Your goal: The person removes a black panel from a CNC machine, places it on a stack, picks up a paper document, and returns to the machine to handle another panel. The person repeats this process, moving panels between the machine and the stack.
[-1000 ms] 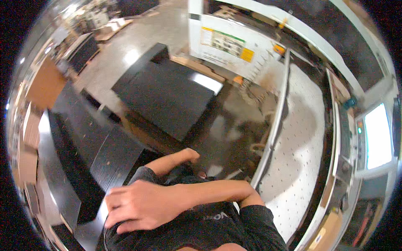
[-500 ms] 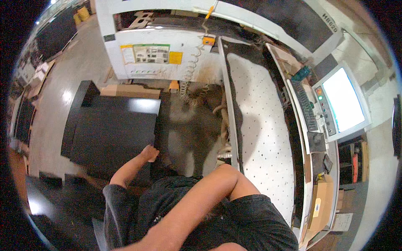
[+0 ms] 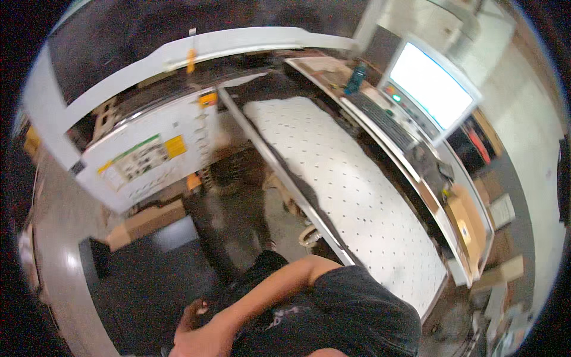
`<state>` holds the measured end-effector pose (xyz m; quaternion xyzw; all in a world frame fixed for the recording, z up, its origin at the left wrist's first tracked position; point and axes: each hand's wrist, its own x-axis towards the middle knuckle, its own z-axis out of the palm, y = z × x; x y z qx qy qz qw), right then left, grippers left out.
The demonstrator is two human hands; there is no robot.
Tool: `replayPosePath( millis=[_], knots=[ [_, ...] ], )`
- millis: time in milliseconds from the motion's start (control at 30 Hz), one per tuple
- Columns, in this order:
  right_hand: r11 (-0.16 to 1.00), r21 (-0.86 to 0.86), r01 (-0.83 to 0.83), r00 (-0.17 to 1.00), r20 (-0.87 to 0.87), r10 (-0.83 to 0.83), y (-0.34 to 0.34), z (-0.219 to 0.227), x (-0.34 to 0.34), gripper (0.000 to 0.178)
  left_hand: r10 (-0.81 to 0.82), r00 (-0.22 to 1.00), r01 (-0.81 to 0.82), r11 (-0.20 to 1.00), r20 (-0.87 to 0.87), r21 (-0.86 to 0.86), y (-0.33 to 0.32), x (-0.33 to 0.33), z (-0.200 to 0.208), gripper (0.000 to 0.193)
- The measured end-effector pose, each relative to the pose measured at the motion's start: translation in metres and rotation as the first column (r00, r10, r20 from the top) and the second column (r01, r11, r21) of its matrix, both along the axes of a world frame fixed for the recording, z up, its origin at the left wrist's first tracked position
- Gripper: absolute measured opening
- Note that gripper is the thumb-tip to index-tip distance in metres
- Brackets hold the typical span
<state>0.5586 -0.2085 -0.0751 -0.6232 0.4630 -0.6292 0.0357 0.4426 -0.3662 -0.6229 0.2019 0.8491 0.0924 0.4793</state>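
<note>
Black panel [image 3: 148, 282] by hand [image 3: 199, 341], openness unclear

The black rectangular panel [image 3: 148, 279] lies flat, face up, low at the person's left front. Its surface is smooth; a pale patch shows at the far right corner.

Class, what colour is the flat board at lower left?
Black; the board shows best in the head view.
</note>
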Motion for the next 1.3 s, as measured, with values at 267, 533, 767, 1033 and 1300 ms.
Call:
replayPosePath(
  millis=[267, 533, 767, 1033, 1300],
  knots=[
    [0.994, 0.022, 0.105, 0.993, -0.053, -0.104, 0.058, 0.007, -0.095, 0.027, 0.185, 0.976, -0.207, 0.95, 0.114, 0.234, 0.138, -0.097, 0.033, 0.025],
    [0.988, -0.066, 0.139, 0.986, -0.085, -0.144, 0.126, -0.002, -0.207, 0.024, 0.2, 0.967, -0.241, 0.92, 0.159, 0.31, 0.203, -0.17, 0.064, 0.023],
    [0.984, -0.156, 0.089, 0.974, -0.194, -0.118, 0.163, 0.029, -0.295, 0.021, 0.335, 0.928, -0.35, 0.933, 0.161, 0.078, 0.187, -0.223, 0.085, 0.022],
    [0.983, -0.179, 0.043, 0.969, -0.231, -0.085, 0.21, 0.039, -0.356, 0.019, 0.442, 0.885, -0.453, 0.89, 0.15, 0.048, 0.199, -0.27, 0.096, 0.021],
    [0.974, -0.207, 0.096, 0.99, -0.081, -0.115, 0.261, 0.023, -0.392, 0.017, 0.375, 0.923, -0.383, 0.914, 0.083, 0.132, 0.183, -0.296, 0.056, 0.019]
  ],
)
